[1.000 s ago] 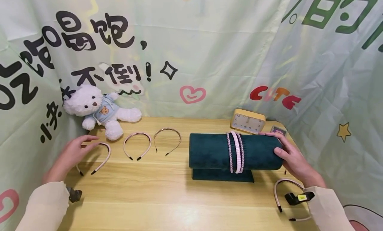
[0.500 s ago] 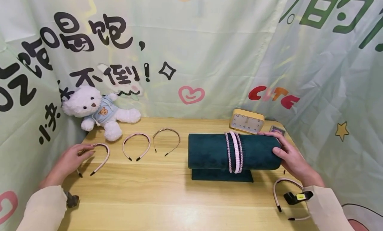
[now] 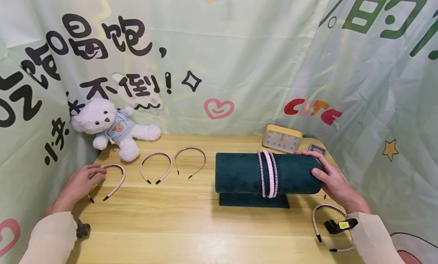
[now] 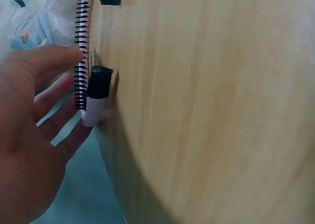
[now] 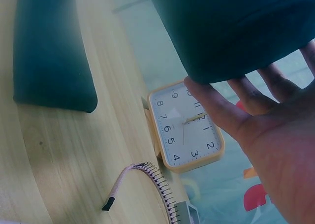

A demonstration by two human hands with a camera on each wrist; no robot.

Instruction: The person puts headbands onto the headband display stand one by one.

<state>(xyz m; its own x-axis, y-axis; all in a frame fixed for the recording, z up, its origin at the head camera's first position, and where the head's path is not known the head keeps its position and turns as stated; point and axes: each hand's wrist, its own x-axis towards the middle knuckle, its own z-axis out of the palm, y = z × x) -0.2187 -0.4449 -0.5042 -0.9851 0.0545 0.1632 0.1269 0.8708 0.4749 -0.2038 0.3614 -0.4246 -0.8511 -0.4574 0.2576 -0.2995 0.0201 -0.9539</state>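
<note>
My left hand [image 3: 79, 184] pinches the left side of a pale pink toothed headband [image 3: 119, 183] at the table's left edge. Seen from the left wrist, the thumb lies against the black-toothed inner side of this headband [image 4: 82, 93], with the other fingers behind it. Its black tips are near the tabletop. My right hand [image 3: 333, 178] holds the right end of a dark green velvet headband stand [image 3: 236, 173], thumb in front and fingers over the top. Three headbands, a pink one [image 3: 270, 176] between two braided ones, wrap around the roll.
Two headbands lie left of the middle, one pink [image 3: 171, 165] and one thin [image 3: 205, 161]. Another headband [image 3: 315, 222] lies by the right wrist. A plush bear [image 3: 126, 127] sits at the back left; a yellow clock [image 3: 282, 138] stands behind the stand. Printed cloth surrounds the table.
The left hand has come down onto the left headband, and its fingers have closed on it. The right hand stays on the stand. The headband has barely moved.
</note>
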